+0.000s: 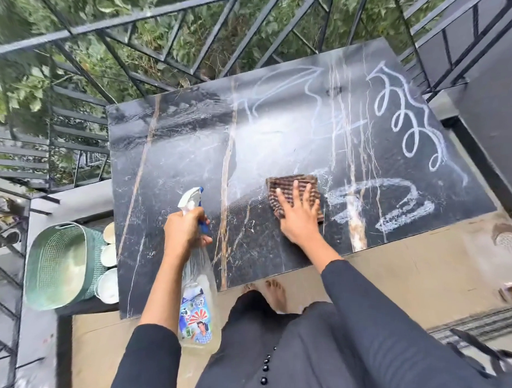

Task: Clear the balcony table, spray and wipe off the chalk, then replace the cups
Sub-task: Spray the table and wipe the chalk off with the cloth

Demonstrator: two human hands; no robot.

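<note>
1. While the head view looks straight down over the balcony, the left hand grips the neck of a clear plastic spray bottle with a white-and-blue trigger head, fingers curled round it by the trigger. The bottle hangs just in front of the table's near left edge.
2. The right hand lies flat with straight, spread fingers. It presses a brown striped square cloth onto the black, gold-veined, polished tabletop, near the front middle.
3. White chalk loops and scribbles cover the right half, just beside the cloth and not yet wiped. A wet, smeared sheen lies across the middle.
4. The cloth looks soft and limp. It should bunch if pinched, so a flat palm over its centre probably drives it best, and it should glide easily on the wet, glossy top.
5. The bottle looks light and thin-walled, likely slick when wet. The neck under the trigger seems the surest hold.
6. Several white round cups sit off the table to its left, touching a green mesh basket. They may be fragile, so each is best taken round its body.
</note>
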